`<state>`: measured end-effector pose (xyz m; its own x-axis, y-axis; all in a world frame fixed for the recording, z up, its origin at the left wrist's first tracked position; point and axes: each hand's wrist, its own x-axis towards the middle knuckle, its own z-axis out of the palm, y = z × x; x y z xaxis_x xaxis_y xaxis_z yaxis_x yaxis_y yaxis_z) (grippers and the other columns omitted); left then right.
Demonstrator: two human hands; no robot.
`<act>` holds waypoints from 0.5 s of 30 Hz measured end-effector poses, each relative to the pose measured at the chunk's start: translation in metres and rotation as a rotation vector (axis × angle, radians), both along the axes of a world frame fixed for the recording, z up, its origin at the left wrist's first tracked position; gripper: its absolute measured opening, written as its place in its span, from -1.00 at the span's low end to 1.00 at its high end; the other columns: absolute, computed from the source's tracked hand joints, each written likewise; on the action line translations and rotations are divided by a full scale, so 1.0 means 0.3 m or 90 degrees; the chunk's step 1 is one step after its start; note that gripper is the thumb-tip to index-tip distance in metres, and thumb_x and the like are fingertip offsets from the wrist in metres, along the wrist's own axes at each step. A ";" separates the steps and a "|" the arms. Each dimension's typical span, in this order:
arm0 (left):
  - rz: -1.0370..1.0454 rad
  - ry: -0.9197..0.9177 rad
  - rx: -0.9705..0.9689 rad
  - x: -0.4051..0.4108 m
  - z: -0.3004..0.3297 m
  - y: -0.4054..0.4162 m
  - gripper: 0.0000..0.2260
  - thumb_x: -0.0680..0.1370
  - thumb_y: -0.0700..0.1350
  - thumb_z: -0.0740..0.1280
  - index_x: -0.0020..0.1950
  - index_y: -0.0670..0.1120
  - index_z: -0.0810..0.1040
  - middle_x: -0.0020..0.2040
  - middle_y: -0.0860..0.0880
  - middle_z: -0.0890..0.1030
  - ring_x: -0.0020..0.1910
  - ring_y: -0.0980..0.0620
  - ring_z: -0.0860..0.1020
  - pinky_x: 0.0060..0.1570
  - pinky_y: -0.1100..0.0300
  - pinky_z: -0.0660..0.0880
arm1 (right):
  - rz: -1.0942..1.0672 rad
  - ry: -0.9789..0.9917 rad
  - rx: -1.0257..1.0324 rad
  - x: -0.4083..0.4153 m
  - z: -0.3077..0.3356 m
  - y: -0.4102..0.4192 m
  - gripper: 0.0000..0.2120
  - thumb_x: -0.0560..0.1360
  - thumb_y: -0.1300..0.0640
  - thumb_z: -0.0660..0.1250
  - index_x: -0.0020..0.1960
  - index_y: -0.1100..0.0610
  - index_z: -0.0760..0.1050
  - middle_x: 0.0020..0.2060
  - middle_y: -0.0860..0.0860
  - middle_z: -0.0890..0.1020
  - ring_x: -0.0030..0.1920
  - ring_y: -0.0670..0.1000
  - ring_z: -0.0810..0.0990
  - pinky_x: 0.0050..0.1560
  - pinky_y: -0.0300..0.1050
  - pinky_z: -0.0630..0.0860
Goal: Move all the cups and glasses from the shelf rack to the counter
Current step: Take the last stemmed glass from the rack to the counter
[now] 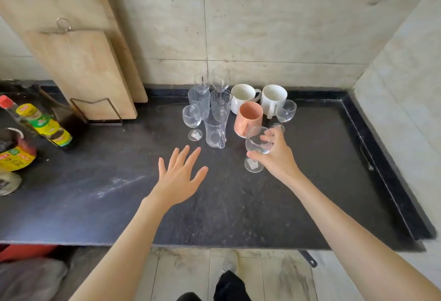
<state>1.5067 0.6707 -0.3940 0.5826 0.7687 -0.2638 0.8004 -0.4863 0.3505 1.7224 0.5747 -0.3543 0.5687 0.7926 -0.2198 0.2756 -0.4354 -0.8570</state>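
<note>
My right hand point(276, 155) grips the bowl of a clear wine glass point(255, 144) whose foot rests on or just above the dark counter point(119, 193). My left hand point(181, 176) hovers open over the counter, fingers spread, holding nothing. Behind them stands a cluster: a pink mug point(249, 119), two white mugs point(243, 97) point(273, 97), a clear handled jug point(214, 128), ribbed tumblers point(198, 100) and several stemmed glasses, such as the wine glass at the left point(192, 119) and the one at the right point(286, 109). No shelf rack is in view.
Two wooden cutting boards point(78, 61) lean on the wall in a wire stand at back left. Sauce bottles point(45, 124) crowd the left edge. A raised black lip point(381, 157) borders the counter's right side by the tiled wall. Floor shows below the front edge.
</note>
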 end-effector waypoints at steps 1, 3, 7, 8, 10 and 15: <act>0.004 0.009 -0.015 0.014 -0.027 0.008 -0.47 0.58 0.21 -0.04 0.51 0.15 -0.09 0.57 0.03 -0.09 0.53 -0.02 -0.19 0.42 -0.18 -0.28 | 0.004 0.003 -0.012 0.016 -0.021 0.020 -0.30 0.33 0.14 0.48 0.35 0.12 0.21 0.28 0.00 0.46 0.16 0.00 0.46 0.11 -0.14 0.36; 0.012 0.019 -0.043 0.040 -0.079 0.029 -0.47 0.58 0.20 -0.03 0.52 0.14 -0.09 0.57 0.03 -0.09 0.53 -0.02 -0.19 0.42 -0.18 -0.28 | 0.014 0.003 -0.034 0.048 -0.062 0.065 -0.32 0.33 0.16 0.48 0.34 0.14 0.22 0.23 0.01 0.46 0.09 -0.05 0.43 0.07 -0.18 0.32; 0.020 0.045 -0.073 0.074 -0.179 0.083 -0.46 0.58 0.19 -0.02 0.52 0.13 -0.09 0.57 0.01 -0.10 0.53 -0.04 -0.19 0.41 -0.20 -0.27 | 0.015 0.025 -0.058 0.094 -0.134 0.152 -0.42 0.34 0.22 0.45 0.27 0.10 0.27 0.13 -0.02 0.44 0.06 -0.04 0.42 0.00 -0.21 0.30; 0.021 0.053 -0.079 0.080 -0.206 0.099 -0.46 0.58 0.20 -0.02 0.52 0.13 -0.08 0.57 0.01 -0.10 0.53 -0.05 -0.19 0.41 -0.21 -0.28 | 0.016 0.031 -0.063 0.103 -0.152 0.171 -0.46 0.34 0.24 0.44 0.22 0.05 0.27 0.12 -0.04 0.44 0.06 -0.04 0.43 -0.04 -0.22 0.32; 0.028 0.063 -0.098 0.093 -0.258 0.133 -0.46 0.58 0.20 -0.01 0.52 0.13 -0.08 0.57 0.01 -0.10 0.53 -0.06 -0.19 0.41 -0.22 -0.27 | 0.024 0.035 -0.072 0.119 -0.182 0.210 -0.48 0.33 0.26 0.43 0.14 -0.03 0.25 0.13 -0.07 0.47 0.08 -0.06 0.46 -0.17 -0.33 0.36; 0.028 0.114 -0.152 0.106 -0.361 0.203 -0.46 0.58 0.20 -0.01 0.52 0.14 -0.07 0.56 0.01 -0.12 0.53 -0.08 -0.20 0.40 -0.23 -0.25 | 0.013 0.045 -0.076 0.138 -0.233 0.270 -0.47 0.33 0.25 0.45 0.18 0.00 0.28 0.00 -0.22 0.49 0.03 -0.11 0.48 -0.25 -0.53 0.37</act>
<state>1.5384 0.7317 -0.5023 0.4779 0.6966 -0.5352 0.8783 -0.3706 0.3020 1.7639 0.6558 -0.4243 0.5319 0.7701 -0.3522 0.2261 -0.5299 -0.8173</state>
